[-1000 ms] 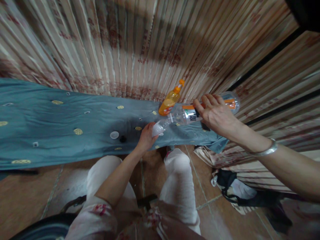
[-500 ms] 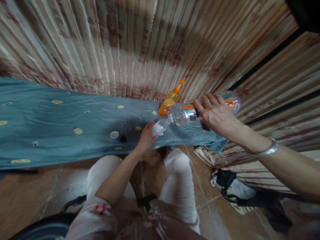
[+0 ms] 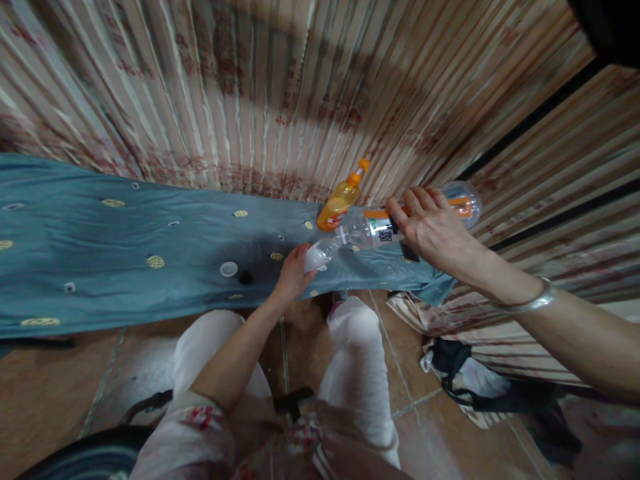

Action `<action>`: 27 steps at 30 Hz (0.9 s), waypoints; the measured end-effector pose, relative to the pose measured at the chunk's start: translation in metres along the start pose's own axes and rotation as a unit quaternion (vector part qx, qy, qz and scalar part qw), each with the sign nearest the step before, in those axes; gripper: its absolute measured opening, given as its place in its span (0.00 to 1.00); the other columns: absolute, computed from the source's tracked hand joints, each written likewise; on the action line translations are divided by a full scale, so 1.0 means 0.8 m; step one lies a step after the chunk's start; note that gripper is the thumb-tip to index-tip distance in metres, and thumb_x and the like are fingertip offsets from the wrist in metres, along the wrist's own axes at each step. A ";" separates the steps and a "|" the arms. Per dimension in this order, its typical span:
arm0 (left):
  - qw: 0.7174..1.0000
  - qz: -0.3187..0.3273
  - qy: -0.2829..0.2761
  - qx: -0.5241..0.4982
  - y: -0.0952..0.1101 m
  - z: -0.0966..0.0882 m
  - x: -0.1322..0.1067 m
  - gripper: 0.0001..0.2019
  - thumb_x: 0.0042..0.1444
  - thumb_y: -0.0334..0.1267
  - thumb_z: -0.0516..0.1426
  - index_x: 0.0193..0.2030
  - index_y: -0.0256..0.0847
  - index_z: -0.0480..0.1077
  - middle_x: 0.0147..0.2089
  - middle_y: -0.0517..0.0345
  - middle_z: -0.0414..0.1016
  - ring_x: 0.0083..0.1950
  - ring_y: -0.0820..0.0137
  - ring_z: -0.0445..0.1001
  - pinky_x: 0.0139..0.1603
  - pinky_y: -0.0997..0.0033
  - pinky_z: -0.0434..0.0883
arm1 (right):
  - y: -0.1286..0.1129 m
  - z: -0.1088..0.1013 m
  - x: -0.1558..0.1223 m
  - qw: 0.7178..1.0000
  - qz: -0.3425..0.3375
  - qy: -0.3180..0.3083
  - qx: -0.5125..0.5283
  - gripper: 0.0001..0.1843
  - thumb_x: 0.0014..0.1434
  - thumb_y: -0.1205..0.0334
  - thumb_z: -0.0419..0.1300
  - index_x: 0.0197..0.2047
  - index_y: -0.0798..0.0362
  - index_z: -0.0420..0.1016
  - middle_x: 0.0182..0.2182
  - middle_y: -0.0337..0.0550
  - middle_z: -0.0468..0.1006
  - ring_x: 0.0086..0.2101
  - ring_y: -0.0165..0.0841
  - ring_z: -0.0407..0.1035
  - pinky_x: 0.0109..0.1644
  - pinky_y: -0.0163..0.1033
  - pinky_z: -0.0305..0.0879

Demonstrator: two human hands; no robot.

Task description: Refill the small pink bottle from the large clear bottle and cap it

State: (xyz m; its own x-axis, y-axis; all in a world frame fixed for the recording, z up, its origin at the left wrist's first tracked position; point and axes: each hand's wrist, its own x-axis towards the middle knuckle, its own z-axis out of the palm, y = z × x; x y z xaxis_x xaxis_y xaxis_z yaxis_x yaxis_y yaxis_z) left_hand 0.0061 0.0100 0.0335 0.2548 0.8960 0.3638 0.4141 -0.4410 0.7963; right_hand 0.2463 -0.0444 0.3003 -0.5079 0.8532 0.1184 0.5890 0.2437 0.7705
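My right hand [image 3: 431,223] is wrapped round a large clear plastic bottle [image 3: 360,227] with an orange and silver label, tipped on its side with its neck pointing left. My left hand [image 3: 293,272] grips a small clear bottle [image 3: 325,252] that looks whitish toward its base. The two mouths meet or nearly meet; whether they touch I cannot tell. Just behind them stands an orange pump bottle [image 3: 340,203]. A round white lid [image 3: 229,269] and a small black cap [image 3: 245,277] lie on the cloth to the left of my left hand.
A blue-green cloth with yellow pineapple prints [image 3: 115,247] covers the narrow table. Pleated curtains [image 3: 240,100] hang behind and to the right. A dark object [image 3: 410,252] lies under the large bottle. Bags [image 3: 465,373] sit on the tiled floor at right.
Both hands and both bottles keep nearly the same position. Nothing has been visibly picked up or let go.
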 end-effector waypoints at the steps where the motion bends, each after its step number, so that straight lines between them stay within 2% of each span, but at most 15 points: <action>1: 1.000 0.001 0.001 -0.001 0.000 0.000 0.000 0.32 0.56 0.27 0.68 0.68 0.46 0.71 0.68 0.44 0.81 0.68 0.48 0.82 0.74 0.40 0.78 | 0.000 0.000 0.000 1.000 0.000 0.001 0.000 0.27 0.73 0.70 0.50 0.71 0.65 0.70 0.54 0.69 0.83 0.57 0.55 0.73 0.62 0.58 0.63; 9: 1.000 -0.008 0.003 0.006 0.000 0.002 0.000 0.32 0.56 0.28 0.68 0.68 0.45 0.71 0.69 0.43 0.81 0.69 0.48 0.82 0.74 0.41 0.78 | -0.001 -0.004 0.000 1.000 0.001 -0.002 0.003 0.27 0.74 0.72 0.47 0.71 0.66 0.70 0.56 0.71 0.82 0.57 0.55 0.73 0.62 0.57 0.63; 15: 1.000 0.005 0.013 -0.001 -0.005 0.004 0.000 0.33 0.57 0.29 0.69 0.68 0.48 0.71 0.68 0.46 0.81 0.68 0.48 0.82 0.72 0.41 0.79 | 0.001 -0.001 -0.001 1.000 0.000 0.001 0.015 0.28 0.71 0.70 0.51 0.71 0.64 0.69 0.56 0.70 0.83 0.57 0.56 0.72 0.62 0.61 0.63; 23: 1.000 -0.012 -0.005 0.005 0.005 -0.002 0.001 0.31 0.57 0.27 0.69 0.67 0.44 0.72 0.69 0.42 0.80 0.69 0.48 0.82 0.73 0.42 0.78 | 0.000 -0.008 0.001 1.000 -0.001 -0.007 -0.002 0.27 0.73 0.72 0.48 0.71 0.65 0.70 0.54 0.68 0.82 0.56 0.54 0.73 0.62 0.57 0.62; 27: 1.000 -0.009 -0.001 0.001 0.003 -0.002 -0.001 0.32 0.57 0.28 0.69 0.68 0.45 0.72 0.69 0.44 0.80 0.69 0.48 0.81 0.73 0.41 0.78 | 0.001 -0.009 0.001 1.000 -0.004 -0.019 0.010 0.26 0.73 0.71 0.49 0.70 0.65 0.71 0.54 0.69 0.82 0.56 0.54 0.72 0.62 0.57 0.62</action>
State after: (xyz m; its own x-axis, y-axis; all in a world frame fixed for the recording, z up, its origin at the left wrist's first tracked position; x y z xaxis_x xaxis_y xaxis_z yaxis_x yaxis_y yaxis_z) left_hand 0.0058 0.0086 0.0362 0.2489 0.9039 0.3478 0.4202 -0.4243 0.8021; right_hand 0.2416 -0.0467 0.3055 -0.4882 0.8682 0.0886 0.5977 0.2586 0.7589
